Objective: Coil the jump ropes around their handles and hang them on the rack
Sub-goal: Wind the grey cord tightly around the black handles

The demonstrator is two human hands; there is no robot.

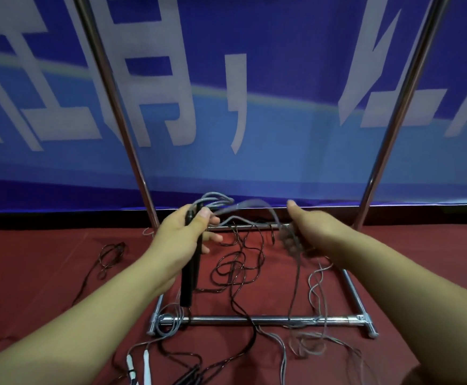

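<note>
Coiling underway: left hand gripped black handles, grey rope looped; right hand pinched blurred cord; other ropes lay loose at 6 o'clock, rack bare.

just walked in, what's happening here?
A person is coiling a jump rope. The left hand grips a pair of black handles held together, with grey rope looped at their top. The right hand is motion-blurred; it seems to be feeding the rope round. Other ropes lie tangled on the red floor across the rack base. Nothing visibly hangs on the rack's uprights.
</note>
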